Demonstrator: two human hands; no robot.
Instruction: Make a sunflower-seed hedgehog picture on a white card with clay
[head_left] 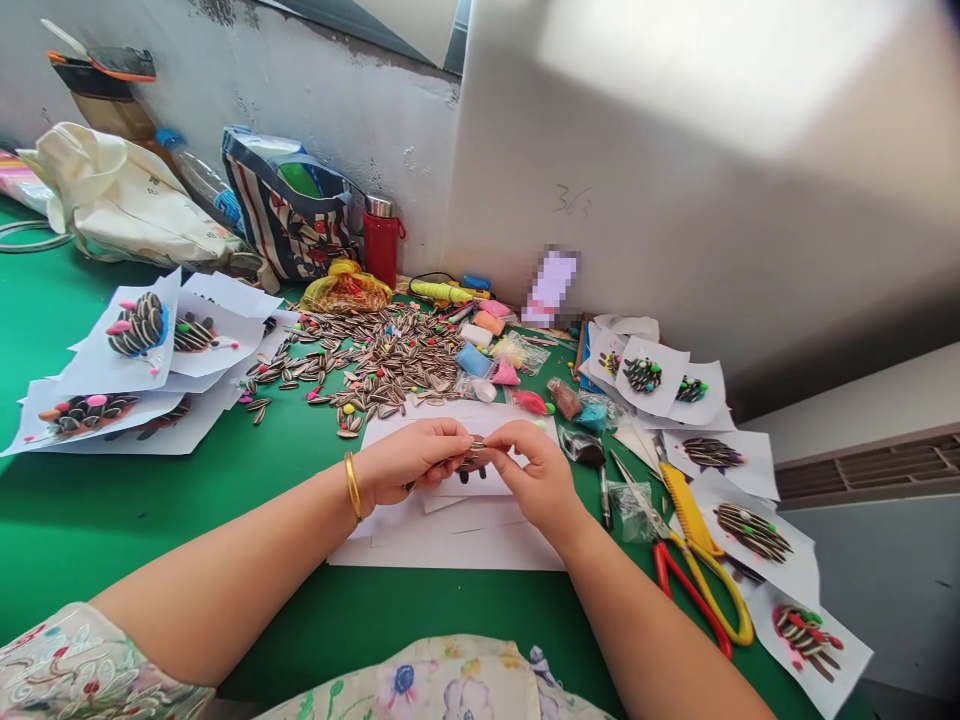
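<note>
One seed cluster (474, 457) is pinched between the left hand (411, 458) and right hand (538, 480), over the white paper (450, 545); both partly hide it, so its direction and long axis cannot be told.

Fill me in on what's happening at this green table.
A person's left hand and right hand meet, fingertips at a small seed figure over white paper. The fingers hide much of it, so whether either pinches a seed is unclear. Beyond lies a loose spread of striped seeds. Sheets bearing other seed figures lie at the left and right, with yellow-handled scissors near the right arm.
</note>
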